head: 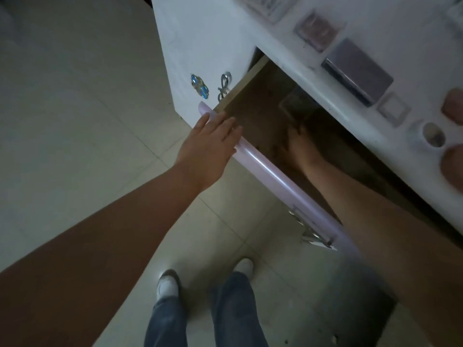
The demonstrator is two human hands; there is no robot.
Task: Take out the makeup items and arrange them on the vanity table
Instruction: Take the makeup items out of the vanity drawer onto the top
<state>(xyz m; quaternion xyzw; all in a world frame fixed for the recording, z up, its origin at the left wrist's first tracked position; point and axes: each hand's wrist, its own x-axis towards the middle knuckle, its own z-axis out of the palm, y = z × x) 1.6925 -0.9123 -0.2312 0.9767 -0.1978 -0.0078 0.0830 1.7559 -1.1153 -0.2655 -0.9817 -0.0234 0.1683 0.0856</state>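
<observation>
The white vanity table [288,43] runs along the upper right. Its lilac-fronted drawer [263,169] is pulled open, brown and dark inside. My left hand [210,149] rests flat on the drawer's front edge, fingers straight. My right hand [300,144] reaches down into the drawer; its fingers are in shadow and blurred. A faint clear box [293,103] lies deeper in the drawer, beyond the fingers. On the tabletop lie a grey-lilac palette [358,73], a pink square compact [317,30], a small clear square case [392,108] and a round pot [433,135].
A cabinet front [198,58] left of the drawer carries a blue jewel knob [199,86] and a silver bow handle [224,86]. A metal handle [313,231] hangs on the drawer front. Pale floor tiles [75,108] spread left; my legs and white shoes [167,284] stand below.
</observation>
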